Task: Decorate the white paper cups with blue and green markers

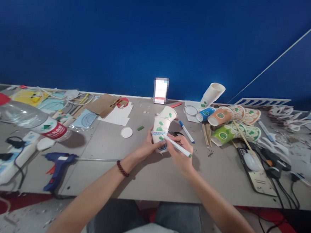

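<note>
My left hand [145, 148] is wrapped round the lowest of several white paper cups [162, 124] joined end to end in a bent column. Blue scallops run along the rim of that lowest cup, and green blots mark the cups. Between the fingers of my right hand [180, 152] is a white marker pen [179, 147] with a green end, its other end at the cup's side. Whether the tip touches the paper I cannot tell. Behind my right hand lie dark-handled scissors [176, 133], partly hidden. A blue-capped marker [186, 132] rests to the right.
A blue glue gun [58, 166], a power strip [13, 163] and a water bottle [33, 118] occupy the left. Coloured paper cups [224, 116], wooden sticks [206, 135], a phone [257, 177] and a black glue gun [277, 162] lie right. A lit phone [161, 90] stands against the wall.
</note>
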Motion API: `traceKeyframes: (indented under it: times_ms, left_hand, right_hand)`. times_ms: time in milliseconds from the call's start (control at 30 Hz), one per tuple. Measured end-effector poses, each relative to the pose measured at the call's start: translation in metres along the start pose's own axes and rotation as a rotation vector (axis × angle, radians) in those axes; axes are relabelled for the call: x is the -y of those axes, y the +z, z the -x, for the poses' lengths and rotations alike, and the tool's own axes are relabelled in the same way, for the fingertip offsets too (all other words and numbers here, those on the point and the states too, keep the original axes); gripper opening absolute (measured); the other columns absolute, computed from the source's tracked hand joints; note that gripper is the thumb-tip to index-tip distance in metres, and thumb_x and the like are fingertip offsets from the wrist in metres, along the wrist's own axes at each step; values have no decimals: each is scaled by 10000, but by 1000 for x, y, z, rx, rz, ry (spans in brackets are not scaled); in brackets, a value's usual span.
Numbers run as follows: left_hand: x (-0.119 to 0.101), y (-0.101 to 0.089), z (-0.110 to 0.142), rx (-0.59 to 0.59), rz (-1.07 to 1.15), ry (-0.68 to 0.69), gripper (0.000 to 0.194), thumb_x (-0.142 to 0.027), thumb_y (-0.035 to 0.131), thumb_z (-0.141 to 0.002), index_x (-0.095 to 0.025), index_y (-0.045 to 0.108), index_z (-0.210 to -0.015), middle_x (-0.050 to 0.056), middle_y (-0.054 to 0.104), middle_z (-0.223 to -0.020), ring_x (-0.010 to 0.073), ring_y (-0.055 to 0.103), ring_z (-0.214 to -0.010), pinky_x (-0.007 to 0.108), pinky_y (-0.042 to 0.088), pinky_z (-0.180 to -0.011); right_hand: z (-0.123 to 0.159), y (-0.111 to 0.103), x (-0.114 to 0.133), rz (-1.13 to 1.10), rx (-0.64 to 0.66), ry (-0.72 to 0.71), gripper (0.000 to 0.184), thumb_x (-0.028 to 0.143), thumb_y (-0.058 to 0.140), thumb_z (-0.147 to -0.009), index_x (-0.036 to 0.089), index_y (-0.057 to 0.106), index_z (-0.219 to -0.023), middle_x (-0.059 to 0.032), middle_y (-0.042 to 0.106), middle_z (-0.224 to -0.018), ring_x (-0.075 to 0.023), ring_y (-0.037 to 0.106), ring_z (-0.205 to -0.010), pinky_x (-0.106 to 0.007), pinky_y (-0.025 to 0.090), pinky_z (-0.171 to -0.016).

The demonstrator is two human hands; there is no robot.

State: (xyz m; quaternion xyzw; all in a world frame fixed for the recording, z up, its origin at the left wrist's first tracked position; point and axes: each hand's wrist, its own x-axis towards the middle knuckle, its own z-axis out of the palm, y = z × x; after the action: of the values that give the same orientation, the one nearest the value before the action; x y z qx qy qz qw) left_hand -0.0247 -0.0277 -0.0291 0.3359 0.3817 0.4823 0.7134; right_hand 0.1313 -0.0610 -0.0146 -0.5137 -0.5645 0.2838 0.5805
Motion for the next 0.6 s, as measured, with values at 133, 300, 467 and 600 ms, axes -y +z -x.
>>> traceKeyframes:
  times_ms: [133,300,467,600]
  left_hand:
    - [-3,3,2,21,-6,1,1034,-195,949,-662,-361,377,-1509,71,694,-1279,264,658,-1208,506,454,-1115]
    - [-5,4,3,20,-28,-5,1059,-203,957,-650,-352,376,-1522,88,690,-1288,284,653,-1209,498,460,-1105]
    - [-6,5,3,-2,-22,-18,1071,-183,961,-640,-347,377,-1523,91,683,-1315,283,642,-1237,514,432,-1137]
    - [-6,6,4,0,-2,-35,1084,-177,961,-640,-351,366,-1531,90,686,-1316,290,644,-1245,534,429,-1146]
  right_hand:
    - [-1,0,-1,47,-1,-21,126,355,746,-838,243,708,-884,-119,841,-1060,-292,830,-848,-393,674,-690]
    - [0,-1,-3,67,-1,-23,119,347,754,-835,248,713,-886,-107,841,-1066,-283,827,-847,-381,672,-690]
    - [0,-1,-2,51,-3,-15,114,342,754,-837,249,713,-888,-97,843,-1047,-269,823,-819,-363,667,-667]
    - [0,-1,-3,63,-3,-11,114,346,750,-841,251,709,-889,-99,842,-1052,-277,823,-831,-379,671,-683]
